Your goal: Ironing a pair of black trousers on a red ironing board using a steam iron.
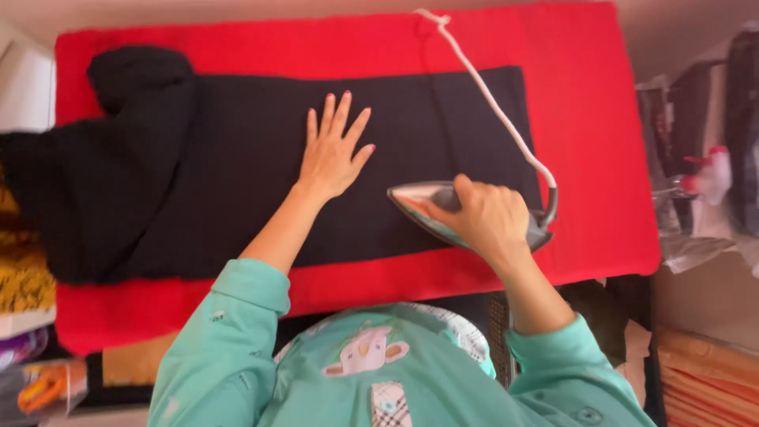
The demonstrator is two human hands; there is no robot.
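Note:
A black garment [237,166] lies spread flat on a red cloth-covered board [593,119]. My left hand [332,154] rests palm down on the middle of the garment, fingers spread. Just to its right, my right hand [486,217] grips the handle of a grey and teal iron [419,204], which sits on the garment's right part with its tip pointing left. A white cord [490,99] runs from the iron's rear up to the board's far edge.
The garment's left end bunches over the board's left edge. A spray bottle [708,178] with a red nozzle and plastic-wrapped items stand to the right. Yellow patterned fabric [20,277] lies at the left, cardboard [704,372] at lower right.

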